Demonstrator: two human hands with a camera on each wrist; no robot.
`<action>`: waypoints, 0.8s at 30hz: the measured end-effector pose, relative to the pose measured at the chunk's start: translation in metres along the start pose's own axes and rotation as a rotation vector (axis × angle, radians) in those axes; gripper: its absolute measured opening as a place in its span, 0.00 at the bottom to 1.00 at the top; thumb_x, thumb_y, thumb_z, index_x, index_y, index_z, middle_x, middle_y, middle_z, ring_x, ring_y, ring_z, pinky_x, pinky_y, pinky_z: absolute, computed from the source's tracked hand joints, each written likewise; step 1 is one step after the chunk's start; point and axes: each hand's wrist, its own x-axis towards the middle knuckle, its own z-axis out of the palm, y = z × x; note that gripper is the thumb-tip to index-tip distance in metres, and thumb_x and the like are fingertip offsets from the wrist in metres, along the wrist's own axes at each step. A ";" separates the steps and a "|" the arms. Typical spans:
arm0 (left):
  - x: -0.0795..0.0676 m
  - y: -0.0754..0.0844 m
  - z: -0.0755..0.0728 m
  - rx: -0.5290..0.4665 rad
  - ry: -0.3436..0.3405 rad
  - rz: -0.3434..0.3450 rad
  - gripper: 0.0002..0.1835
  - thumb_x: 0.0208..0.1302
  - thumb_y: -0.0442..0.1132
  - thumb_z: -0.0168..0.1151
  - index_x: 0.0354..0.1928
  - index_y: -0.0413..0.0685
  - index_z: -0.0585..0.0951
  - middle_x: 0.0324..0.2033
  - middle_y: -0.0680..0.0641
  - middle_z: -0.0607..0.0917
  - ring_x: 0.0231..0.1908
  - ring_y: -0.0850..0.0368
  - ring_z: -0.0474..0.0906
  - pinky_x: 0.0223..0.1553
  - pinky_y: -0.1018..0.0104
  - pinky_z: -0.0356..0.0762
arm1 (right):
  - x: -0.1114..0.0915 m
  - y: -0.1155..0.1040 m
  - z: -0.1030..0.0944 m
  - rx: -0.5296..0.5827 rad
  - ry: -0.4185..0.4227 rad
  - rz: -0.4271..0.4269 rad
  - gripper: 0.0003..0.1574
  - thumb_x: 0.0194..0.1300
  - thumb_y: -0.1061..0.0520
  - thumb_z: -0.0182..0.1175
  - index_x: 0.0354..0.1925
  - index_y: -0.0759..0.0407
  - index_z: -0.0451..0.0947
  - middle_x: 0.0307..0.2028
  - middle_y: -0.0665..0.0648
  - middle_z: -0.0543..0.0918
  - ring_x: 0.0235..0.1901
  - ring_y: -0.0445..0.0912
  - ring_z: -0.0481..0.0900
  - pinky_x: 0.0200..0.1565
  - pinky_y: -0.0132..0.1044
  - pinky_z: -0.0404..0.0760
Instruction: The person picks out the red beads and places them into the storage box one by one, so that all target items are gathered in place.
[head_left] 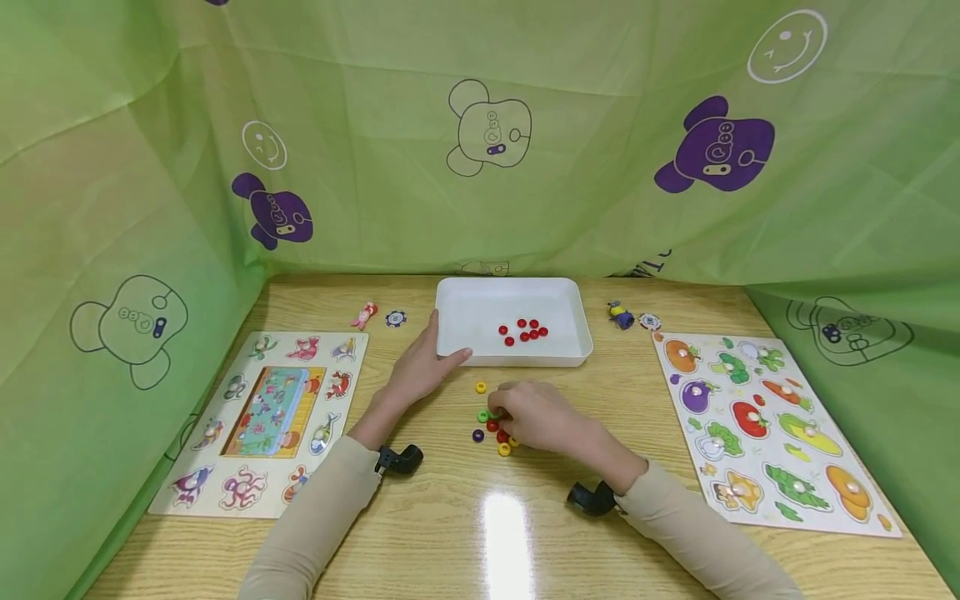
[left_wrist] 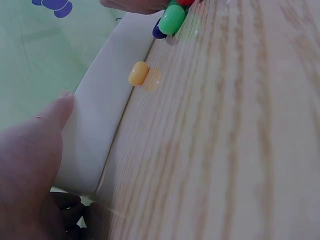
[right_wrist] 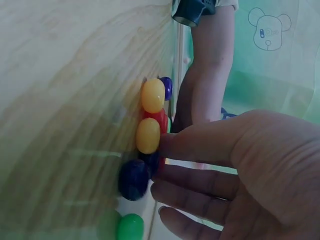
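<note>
A white tray [head_left: 457, 360] at the back of the table holds several red beads [head_left: 522, 337]. My left hand [head_left: 420, 367] rests against the tray's front left corner, its fingers along the side and its thumb [left_wrist: 60, 110] on the front wall. In front of the tray lies a loose pile of beads: yellow [head_left: 504, 449], green [head_left: 483, 416], purple [head_left: 477, 435] and red [head_left: 492, 425]. My right hand [head_left: 534, 417] reaches down into this pile. In the right wrist view its thumb touches a yellow bead [right_wrist: 148, 136]; whether the fingers pinch one is hidden.
A lone yellow bead [head_left: 481, 387] lies between pile and tray. A sea-animal puzzle board [head_left: 288, 417] is on the left, a vegetable board [head_left: 772, 433] on the right. Small figures [head_left: 365, 315] and poker chips [head_left: 396, 318] flank the tray. Green cloth [head_left: 375, 208] encloses the table.
</note>
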 end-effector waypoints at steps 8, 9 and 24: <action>0.000 0.000 -0.001 -0.005 0.007 0.026 0.57 0.51 0.76 0.47 0.73 0.55 0.35 0.73 0.47 0.49 0.71 0.46 0.51 0.66 0.45 0.58 | 0.012 0.007 -0.016 0.019 0.093 0.023 0.04 0.55 0.56 0.65 0.32 0.48 0.82 0.27 0.42 0.81 0.22 0.35 0.71 0.22 0.25 0.70; 0.000 -0.001 0.000 -0.005 0.010 0.025 0.57 0.51 0.76 0.47 0.73 0.55 0.36 0.73 0.47 0.49 0.71 0.46 0.51 0.66 0.45 0.58 | 0.015 0.008 -0.019 0.024 0.111 0.024 0.04 0.55 0.56 0.65 0.32 0.48 0.82 0.27 0.42 0.81 0.22 0.35 0.71 0.23 0.26 0.70; 0.001 0.000 0.001 -0.004 0.014 0.031 0.56 0.54 0.73 0.50 0.73 0.53 0.36 0.73 0.46 0.48 0.71 0.46 0.51 0.66 0.45 0.59 | 0.077 0.041 -0.013 0.067 0.316 0.250 0.07 0.57 0.59 0.60 0.35 0.53 0.83 0.30 0.49 0.82 0.28 0.43 0.77 0.28 0.37 0.76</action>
